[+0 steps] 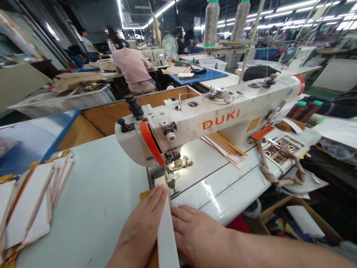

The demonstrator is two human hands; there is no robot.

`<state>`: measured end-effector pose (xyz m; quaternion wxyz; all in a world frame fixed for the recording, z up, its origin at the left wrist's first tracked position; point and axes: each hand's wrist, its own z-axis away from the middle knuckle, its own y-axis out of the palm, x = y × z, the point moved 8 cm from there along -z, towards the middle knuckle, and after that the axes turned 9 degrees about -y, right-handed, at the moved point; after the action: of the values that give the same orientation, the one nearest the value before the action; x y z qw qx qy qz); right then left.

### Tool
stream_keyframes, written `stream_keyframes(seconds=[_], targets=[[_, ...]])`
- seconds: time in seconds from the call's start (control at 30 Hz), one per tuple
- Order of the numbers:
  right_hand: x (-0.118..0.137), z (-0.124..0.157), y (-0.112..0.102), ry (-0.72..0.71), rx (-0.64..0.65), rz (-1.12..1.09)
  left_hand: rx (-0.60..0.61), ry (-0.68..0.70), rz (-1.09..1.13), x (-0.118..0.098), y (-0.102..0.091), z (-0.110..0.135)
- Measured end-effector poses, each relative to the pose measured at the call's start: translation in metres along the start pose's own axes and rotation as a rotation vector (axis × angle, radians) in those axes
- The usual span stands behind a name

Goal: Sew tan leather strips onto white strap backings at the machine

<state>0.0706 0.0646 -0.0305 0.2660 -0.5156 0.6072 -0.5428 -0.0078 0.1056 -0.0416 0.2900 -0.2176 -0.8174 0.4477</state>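
A long white strip (167, 238) over a tan-orange layer runs from the front edge of the view up to the needle area of a white sewing machine (192, 115) marked DUKI. My left hand (146, 219) lies along the strip's left side, its fingers stretched out flat and the fingertips resting on the white surface just before the presser foot (167, 167). Against the strip's right edge is my right hand (195, 227), fingers extended and lying flat on the table. The thumbs and the undersides of both hands are hidden.
Stacked white-and-tan pieces (33, 201) lie on the left. More strips (223, 149) rest behind the needle, under the machine arm. A small parts tray (287, 152) and a wrapped loop lever (279, 182) are at right. A person in pink (132, 67) sits farther back.
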Motion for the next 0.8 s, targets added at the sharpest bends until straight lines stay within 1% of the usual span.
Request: stream_keyframes(seconds=[0.17,0.27,0.43,0.57,0.6,0.67,0.8], targets=[[0.000,0.001,0.000,0.032,-0.029,0.026,0.017,-0.015,0.004,0.002,-0.001,0.000],[-0.004,0.001,0.001,0.083,-0.067,0.089,0.073,-0.038,0.015,0.004,0.001,0.000],[-0.018,-0.005,0.004,0.171,-0.142,0.123,0.171,-0.078,0.013,0.006,0.006,-0.002],[-0.034,-0.009,-0.003,0.269,-0.204,0.127,0.173,-0.098,0.012,0.005,0.002,-0.004],[-0.036,-0.010,-0.005,0.274,-0.214,0.137,0.165,-0.108,0.018,0.004,0.000,-0.005],[-0.036,-0.013,-0.009,0.204,-0.227,0.154,0.149,-0.113,0.034,0.003,-0.002,-0.006],[-0.028,-0.018,-0.011,-0.052,-0.208,0.164,0.125,-0.113,0.045,-0.001,-0.004,-0.008]])
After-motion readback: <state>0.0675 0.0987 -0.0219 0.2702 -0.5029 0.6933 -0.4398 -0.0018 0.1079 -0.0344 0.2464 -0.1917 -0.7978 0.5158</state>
